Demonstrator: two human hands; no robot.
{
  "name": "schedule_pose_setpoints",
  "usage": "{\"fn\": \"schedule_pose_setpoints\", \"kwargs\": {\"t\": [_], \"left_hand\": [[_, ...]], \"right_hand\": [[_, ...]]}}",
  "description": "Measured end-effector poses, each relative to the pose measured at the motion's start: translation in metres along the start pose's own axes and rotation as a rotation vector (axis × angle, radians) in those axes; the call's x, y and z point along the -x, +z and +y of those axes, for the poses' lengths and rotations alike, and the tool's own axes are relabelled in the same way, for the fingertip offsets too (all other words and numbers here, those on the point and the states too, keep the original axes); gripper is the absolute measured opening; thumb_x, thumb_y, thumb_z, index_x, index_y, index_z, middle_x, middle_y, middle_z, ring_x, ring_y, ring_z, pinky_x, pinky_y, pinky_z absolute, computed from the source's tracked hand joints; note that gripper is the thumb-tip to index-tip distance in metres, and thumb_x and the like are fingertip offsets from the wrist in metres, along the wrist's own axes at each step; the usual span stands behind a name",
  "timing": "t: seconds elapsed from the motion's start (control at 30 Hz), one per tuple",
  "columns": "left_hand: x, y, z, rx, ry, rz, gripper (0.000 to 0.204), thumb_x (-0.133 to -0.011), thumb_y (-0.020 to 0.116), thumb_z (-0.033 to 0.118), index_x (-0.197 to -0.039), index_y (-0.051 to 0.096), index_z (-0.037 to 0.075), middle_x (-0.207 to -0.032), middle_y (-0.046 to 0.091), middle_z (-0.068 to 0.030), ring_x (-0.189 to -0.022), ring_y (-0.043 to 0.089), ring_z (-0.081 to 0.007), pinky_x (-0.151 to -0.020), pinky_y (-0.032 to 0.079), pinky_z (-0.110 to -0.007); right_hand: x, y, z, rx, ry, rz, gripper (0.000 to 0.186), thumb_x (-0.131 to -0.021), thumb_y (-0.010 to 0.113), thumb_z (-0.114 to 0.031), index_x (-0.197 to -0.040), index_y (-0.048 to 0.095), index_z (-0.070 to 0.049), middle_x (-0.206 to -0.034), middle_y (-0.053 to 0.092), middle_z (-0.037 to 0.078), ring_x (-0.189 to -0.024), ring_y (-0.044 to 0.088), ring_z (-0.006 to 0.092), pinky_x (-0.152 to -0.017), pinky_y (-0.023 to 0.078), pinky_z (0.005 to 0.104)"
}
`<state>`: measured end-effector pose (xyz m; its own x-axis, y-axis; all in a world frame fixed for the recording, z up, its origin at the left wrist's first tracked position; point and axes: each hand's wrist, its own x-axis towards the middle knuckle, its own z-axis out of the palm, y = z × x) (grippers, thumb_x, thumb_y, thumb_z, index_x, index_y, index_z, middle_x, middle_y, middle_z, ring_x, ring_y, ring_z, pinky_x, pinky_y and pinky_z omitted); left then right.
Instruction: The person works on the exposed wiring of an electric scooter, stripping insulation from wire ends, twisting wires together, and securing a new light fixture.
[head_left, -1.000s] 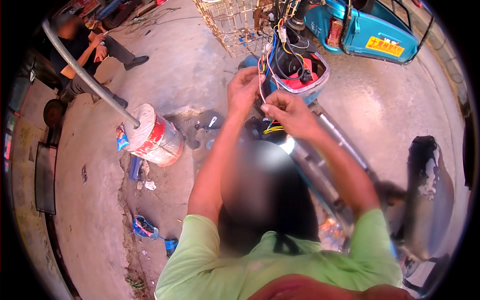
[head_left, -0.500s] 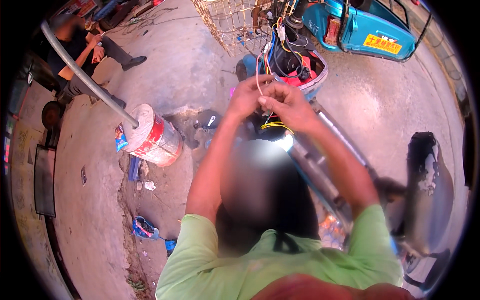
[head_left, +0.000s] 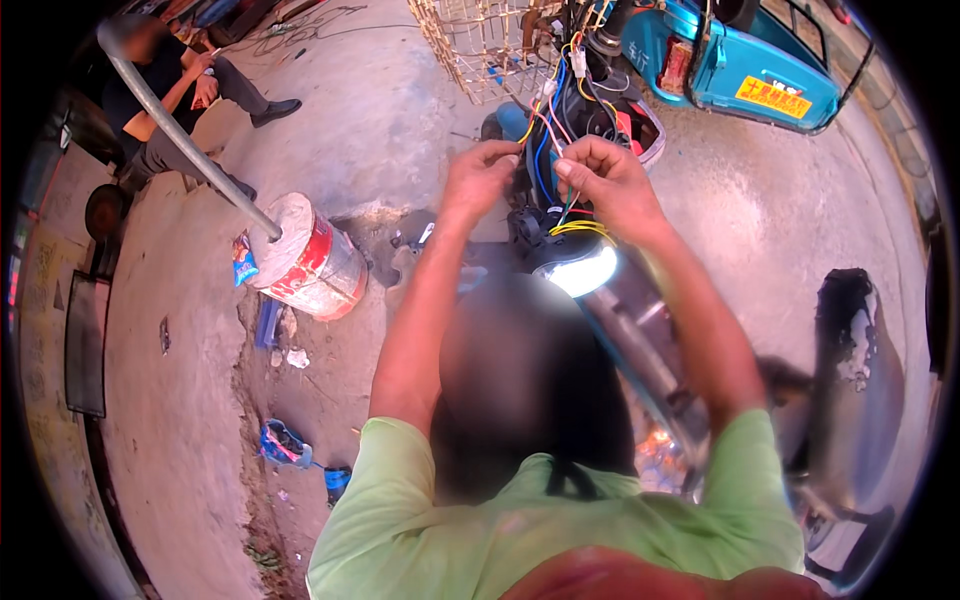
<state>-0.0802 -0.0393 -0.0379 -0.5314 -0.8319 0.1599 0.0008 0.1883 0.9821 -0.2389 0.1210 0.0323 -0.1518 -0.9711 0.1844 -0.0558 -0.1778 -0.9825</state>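
My left hand [head_left: 484, 176] pinches a yellow wire [head_left: 523, 137] from a bundle of coloured wires, hanging below a white connector [head_left: 549, 88]. Beside it, my right hand [head_left: 603, 182] has thumb and forefinger closed on a pale wire [head_left: 555, 137]; green strands run below its fingers. Blue wires [head_left: 541, 169] hang between the hands over dark vehicle parts. A loop of yellow wire [head_left: 580, 226] lies just above a bright, shiny lamp-like part [head_left: 583, 269]. A blurred dark rounded shape [head_left: 525, 390] fills the space between my forearms, its nature unclear.
A rusty wire basket [head_left: 465, 50] and turquoise vehicle body [head_left: 750, 70] stand ahead. A seated person [head_left: 150, 90] is at upper left, behind a slanted pole [head_left: 170, 130] set in a concrete-filled bucket [head_left: 310, 265]. A worn dark panel [head_left: 850, 370] stands at right.
My hands, close together half a second ago, have drawn apart, the right moving up and rightward. The wires between them now show more, with the yellow one at my left fingertips.
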Motion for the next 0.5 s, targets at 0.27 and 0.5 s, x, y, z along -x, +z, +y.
{"fn": "schedule_pose_setpoints", "kwargs": {"t": [0.27,0.5], "left_hand": [[-0.004,-0.005,0.019,0.046,0.106,0.255,0.025,-0.094,0.070,0.015,-0.116,0.075,0.005,-0.096,0.072,-0.0050,-0.088,0.065,-0.0112,-0.072,0.052,-0.028],[-0.053,0.009,0.068,-0.162,0.124,0.054,0.037,-0.092,0.074,0.026,-0.121,0.074,0.003,-0.112,0.074,-0.0106,-0.099,0.067,-0.0178,-0.081,0.053,-0.032]], "right_hand": [[0.006,0.000,0.009,0.044,0.008,-0.029,0.017,-0.100,0.069,-0.019,-0.099,0.065,-0.003,-0.084,0.067,0.000,-0.078,0.062,0.0068,-0.071,0.050,0.0252],[0.007,0.004,0.023,0.061,0.041,-0.081,0.019,-0.099,0.070,-0.021,-0.099,0.066,-0.003,-0.083,0.068,0.001,-0.077,0.063,0.0076,-0.070,0.051,0.0261]]}}
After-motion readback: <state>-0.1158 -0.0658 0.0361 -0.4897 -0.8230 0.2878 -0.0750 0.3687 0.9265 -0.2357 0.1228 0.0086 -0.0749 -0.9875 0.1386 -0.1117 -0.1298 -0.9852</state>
